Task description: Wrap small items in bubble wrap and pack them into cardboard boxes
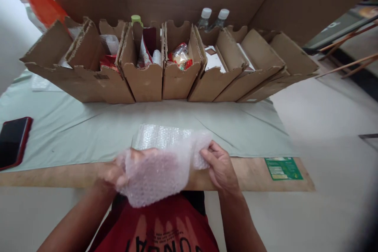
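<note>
A sheet of clear bubble wrap (159, 161) lies partly on the pale green cloth (88, 130) and hangs over the near table edge. My left hand (113, 173) is closed on its left side, partly hidden behind the wrap and blurred. My right hand (220, 167) pinches the wrap's right corner between thumb and fingers.
A row of open cardboard bins (147, 75) stands behind the cloth, holding packets, a green-capped bottle (136, 19) and two clear bottles (213, 17). A dark phone in a red case (13, 141) lies at the left. A green sticker (282, 168) marks the wooden table edge.
</note>
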`<state>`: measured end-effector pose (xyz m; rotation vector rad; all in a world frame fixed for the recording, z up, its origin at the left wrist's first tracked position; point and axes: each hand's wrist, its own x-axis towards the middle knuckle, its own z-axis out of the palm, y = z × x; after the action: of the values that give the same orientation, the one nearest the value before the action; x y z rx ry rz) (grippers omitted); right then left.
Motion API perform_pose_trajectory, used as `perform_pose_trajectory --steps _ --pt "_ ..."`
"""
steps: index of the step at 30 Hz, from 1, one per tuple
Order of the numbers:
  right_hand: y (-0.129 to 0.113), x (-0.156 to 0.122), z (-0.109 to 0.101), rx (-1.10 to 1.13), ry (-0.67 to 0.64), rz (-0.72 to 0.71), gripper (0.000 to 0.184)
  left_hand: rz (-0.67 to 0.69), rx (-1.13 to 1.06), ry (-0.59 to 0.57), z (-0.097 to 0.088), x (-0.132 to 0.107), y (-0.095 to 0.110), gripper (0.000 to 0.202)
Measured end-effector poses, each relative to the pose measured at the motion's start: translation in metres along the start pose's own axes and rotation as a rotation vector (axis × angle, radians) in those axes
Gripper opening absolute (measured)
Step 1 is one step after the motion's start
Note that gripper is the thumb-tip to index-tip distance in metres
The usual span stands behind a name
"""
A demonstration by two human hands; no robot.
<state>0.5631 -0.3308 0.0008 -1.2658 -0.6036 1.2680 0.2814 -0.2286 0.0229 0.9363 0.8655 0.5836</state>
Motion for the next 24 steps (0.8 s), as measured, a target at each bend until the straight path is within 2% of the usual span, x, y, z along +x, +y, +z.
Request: perform_pose_trajectory --steps 2,4,6,8,10,12,14,16,18,21,24 --pt "0.001 0.01 -0.005 -0.06 0.138 -0.062 0.031 -0.004 0.043 -0.017 -0.004 0.01 0.015 0.041" --pt "0.005 0.021 -0.01 -0.204 0.182 -0.112 0.033 0.022 0.234 0.077 -0.009 0.026 0.025 0.03" --pt "0.011 0.03 -0.016 -0.435 0.223 -0.192 0.036 0.111 0.589 0.295 -0.016 0.044 0.028 0.028" --pt "0.013 0.035 -0.024 -0.68 0.317 -0.325 0.038 0.282 0.957 0.532 -0.021 0.058 0.021 0.035" --pt "0.005 0.038 -0.034 -0.845 0.412 -0.466 0.036 0.501 1.155 0.639 -0.02 0.064 0.008 0.046" --pt "-0.017 0.041 -0.043 -0.926 0.446 -0.605 0.029 0.695 1.258 0.563 -0.011 0.064 -0.008 0.045" --pt "-0.052 0.048 -0.047 -0.998 0.432 -0.757 0.02 0.81 1.328 0.37 0.005 0.063 -0.023 0.037" --pt "-0.095 0.061 -0.044 -1.079 0.393 -0.907 0.015 0.847 1.366 0.186 0.022 0.064 -0.036 0.033" --pt "-0.137 0.081 -0.035 -1.145 0.334 -0.999 0.013 0.836 1.379 0.083 0.035 0.069 -0.047 0.031" --pt "-0.19 0.121 -0.016 -1.256 0.215 -0.997 0.015 0.813 1.38 0.057 0.041 0.078 -0.06 0.029" --pt "-0.23 0.173 0.004 -1.456 0.116 -0.903 0.018 0.826 1.349 0.083 0.041 0.083 -0.067 0.031"
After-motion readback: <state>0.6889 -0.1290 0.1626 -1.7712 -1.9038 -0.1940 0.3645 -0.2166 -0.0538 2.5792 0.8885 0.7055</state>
